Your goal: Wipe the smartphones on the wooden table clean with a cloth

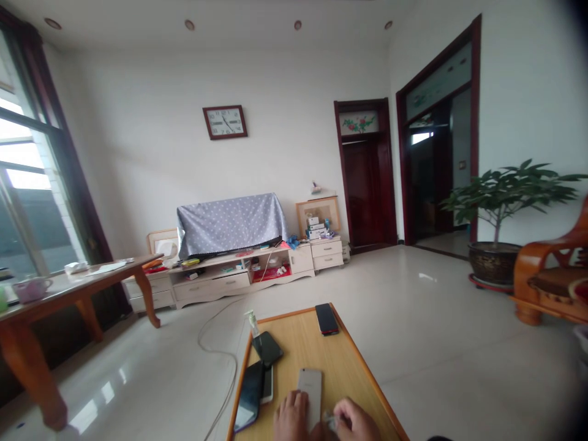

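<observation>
A pale grey smartphone lies face down on the small wooden table, its lower end partly hidden by my hands. My left hand has its fingers curled over the phone's left side, holding it. Just right of the phone, my right hand is closed in a pinch. Between its fingertips is a small whitish, see-through thing, too blurred to name. To the left lie a dark phone with a shiny screen, a white-edged phone partly under it and a black phone.
A clear pump bottle stands at the table's far left corner. Another dark phone lies at the far right. A cable trails over the floor. Beyond are a cloth-draped TV cabinet, a potted plant and a side table.
</observation>
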A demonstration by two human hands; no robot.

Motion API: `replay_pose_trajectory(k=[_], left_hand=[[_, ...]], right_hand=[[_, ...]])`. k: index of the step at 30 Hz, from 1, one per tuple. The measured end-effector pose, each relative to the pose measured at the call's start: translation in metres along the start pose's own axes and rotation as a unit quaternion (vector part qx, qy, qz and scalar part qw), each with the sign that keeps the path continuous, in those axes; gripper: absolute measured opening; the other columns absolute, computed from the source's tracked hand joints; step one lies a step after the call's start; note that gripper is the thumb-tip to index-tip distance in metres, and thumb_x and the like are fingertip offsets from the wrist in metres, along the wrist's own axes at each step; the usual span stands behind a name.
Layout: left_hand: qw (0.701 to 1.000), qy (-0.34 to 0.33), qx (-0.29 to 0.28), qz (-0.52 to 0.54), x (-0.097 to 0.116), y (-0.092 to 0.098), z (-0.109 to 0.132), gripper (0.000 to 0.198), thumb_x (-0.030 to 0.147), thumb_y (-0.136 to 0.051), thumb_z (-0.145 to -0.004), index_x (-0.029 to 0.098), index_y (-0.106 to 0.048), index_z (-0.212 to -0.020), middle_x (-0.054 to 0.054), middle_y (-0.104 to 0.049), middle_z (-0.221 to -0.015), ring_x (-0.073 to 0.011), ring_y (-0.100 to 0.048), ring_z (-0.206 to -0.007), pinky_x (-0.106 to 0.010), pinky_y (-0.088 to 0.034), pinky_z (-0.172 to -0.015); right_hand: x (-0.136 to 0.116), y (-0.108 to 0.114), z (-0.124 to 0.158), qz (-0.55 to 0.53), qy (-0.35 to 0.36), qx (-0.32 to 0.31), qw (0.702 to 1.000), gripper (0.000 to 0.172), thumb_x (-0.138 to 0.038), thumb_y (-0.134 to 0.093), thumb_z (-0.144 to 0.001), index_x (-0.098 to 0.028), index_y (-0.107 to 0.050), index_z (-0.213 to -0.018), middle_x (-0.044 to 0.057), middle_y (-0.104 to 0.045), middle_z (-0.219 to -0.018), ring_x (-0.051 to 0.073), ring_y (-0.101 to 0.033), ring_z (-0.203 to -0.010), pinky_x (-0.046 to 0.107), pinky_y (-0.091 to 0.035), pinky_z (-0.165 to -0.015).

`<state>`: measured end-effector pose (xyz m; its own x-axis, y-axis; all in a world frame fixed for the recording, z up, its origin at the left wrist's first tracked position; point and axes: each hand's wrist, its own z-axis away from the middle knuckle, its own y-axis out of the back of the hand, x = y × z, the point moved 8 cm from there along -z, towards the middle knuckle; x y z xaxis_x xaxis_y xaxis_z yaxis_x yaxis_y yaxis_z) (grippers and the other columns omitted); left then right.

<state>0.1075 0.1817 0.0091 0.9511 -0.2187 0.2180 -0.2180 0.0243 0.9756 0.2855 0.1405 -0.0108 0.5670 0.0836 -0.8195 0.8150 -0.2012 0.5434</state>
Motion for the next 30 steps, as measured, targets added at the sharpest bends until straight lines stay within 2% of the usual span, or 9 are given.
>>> replay_pose_trajectory(k=[3, 5, 7, 11, 14, 21, 25, 28, 30], left_hand=[[0.995, -0.088, 0.05, 0.017, 0.006, 0.002, 0.008, 0.062, 0.028, -0.058, -0.07, 0.024, -0.056, -0.131, -0.01, -0.058, -0.139, -0.0279, -0.049, -0.131, -0.041, -0.034, -0.113], [0.991, -0.101, 0.079, 0.029, 0.004, 0.008, 0.016, 0.066, 0.028, -0.058, -0.07, 0.021, -0.054, -0.135, -0.011, -0.057, -0.141, -0.0295, -0.048, -0.133, -0.045, -0.029, -0.116], [0.991, -0.065, 0.109, 0.037, -0.005, 0.017, 0.026, 0.066, 0.036, -0.06, -0.072, 0.021, -0.053, -0.136, -0.011, -0.059, -0.138, -0.0305, -0.049, -0.131, -0.047, -0.027, -0.116], [0.992, 0.016, 0.118, 0.037, -0.026, 0.027, 0.042, 0.076, 0.047, -0.064, -0.073, 0.018, -0.048, -0.141, -0.013, -0.061, -0.132, -0.0314, -0.051, -0.126, -0.046, -0.03, -0.112], [0.993, 0.036, 0.104, 0.043, -0.035, 0.026, 0.047, 0.075, 0.047, -0.062, -0.075, 0.018, -0.045, -0.143, -0.012, -0.061, -0.132, -0.0302, -0.051, -0.125, -0.045, -0.031, -0.109], [0.994, 0.046, 0.084, 0.06, -0.041, 0.027, 0.046, 0.075, 0.047, -0.063, -0.076, 0.018, -0.045, -0.142, -0.013, -0.061, -0.134, -0.0305, -0.05, -0.127, -0.045, -0.029, -0.108], [0.992, 0.035, 0.102, 0.069, -0.045, 0.025, 0.043, 0.073, 0.044, -0.062, -0.078, 0.018, -0.044, -0.143, -0.012, -0.061, -0.134, -0.0294, -0.051, -0.126, -0.044, -0.03, -0.107], [0.99, 0.039, 0.111, 0.077, -0.052, 0.022, 0.041, 0.071, 0.044, -0.061, -0.079, 0.019, -0.044, -0.143, -0.012, -0.062, -0.135, -0.0293, -0.05, -0.128, -0.043, -0.03, -0.107], [0.99, 0.038, 0.107, 0.084, -0.056, 0.02, 0.04, 0.071, 0.044, -0.061, -0.079, 0.019, -0.044, -0.143, -0.012, -0.062, -0.135, -0.029, -0.05, -0.128, -0.043, -0.032, -0.106]], right_hand=[[0.007, 0.012, 0.002, -0.058, -0.022, 0.044, 0.997, 0.015, -0.036, -0.051, -0.081, -0.025, -0.061, -0.082, 0.001, -0.07, -0.077, 0.02, -0.065, -0.075, 0.027, -0.046, -0.068], [0.005, 0.022, 0.004, -0.087, -0.03, 0.065, 0.994, 0.019, -0.039, -0.05, -0.083, -0.024, -0.061, -0.083, 0.001, -0.07, -0.079, 0.021, -0.065, -0.076, 0.027, -0.046, -0.068], [0.001, 0.031, 0.003, -0.097, -0.04, 0.072, 0.992, 0.02, -0.041, -0.052, -0.084, -0.024, -0.062, -0.083, 0.001, -0.071, -0.078, 0.021, -0.065, -0.075, 0.027, -0.046, -0.067], [-0.008, 0.037, -0.005, -0.101, -0.043, 0.083, 0.99, 0.018, -0.039, -0.053, -0.084, -0.024, -0.063, -0.084, 0.001, -0.071, -0.081, 0.02, -0.066, -0.076, 0.027, -0.045, -0.068], [-0.018, 0.024, -0.018, -0.085, -0.022, 0.078, 0.993, 0.019, -0.038, -0.052, -0.086, -0.022, -0.063, -0.088, 0.001, -0.071, -0.082, 0.019, -0.066, -0.077, 0.026, -0.046, -0.069], [-0.037, -0.004, -0.052, 0.096, 0.024, 0.04, 0.994, 0.019, -0.026, -0.048, -0.089, -0.021, -0.066, -0.086, 0.006, -0.068, -0.094, 0.02, -0.062, -0.086, 0.029, -0.045, -0.078], [-0.053, -0.017, -0.044, 0.155, 0.052, 0.006, 0.987, 0.026, -0.025, -0.047, -0.092, -0.022, -0.07, -0.08, 0.009, -0.067, -0.098, 0.024, -0.058, -0.097, 0.034, -0.041, -0.088], [-0.078, -0.039, -0.014, 0.204, 0.119, -0.059, 0.97, 0.032, -0.03, -0.042, -0.098, -0.026, -0.072, -0.109, 0.008, -0.069, -0.117, 0.027, -0.053, -0.117, 0.039, -0.037, -0.1], [-0.093, -0.052, 0.007, 0.218, 0.164, -0.107, 0.956, 0.041, -0.035, -0.034, -0.102, -0.03, -0.063, -0.13, 0.005, -0.063, -0.134, 0.028, -0.042, -0.134, 0.044, -0.031, -0.109]])
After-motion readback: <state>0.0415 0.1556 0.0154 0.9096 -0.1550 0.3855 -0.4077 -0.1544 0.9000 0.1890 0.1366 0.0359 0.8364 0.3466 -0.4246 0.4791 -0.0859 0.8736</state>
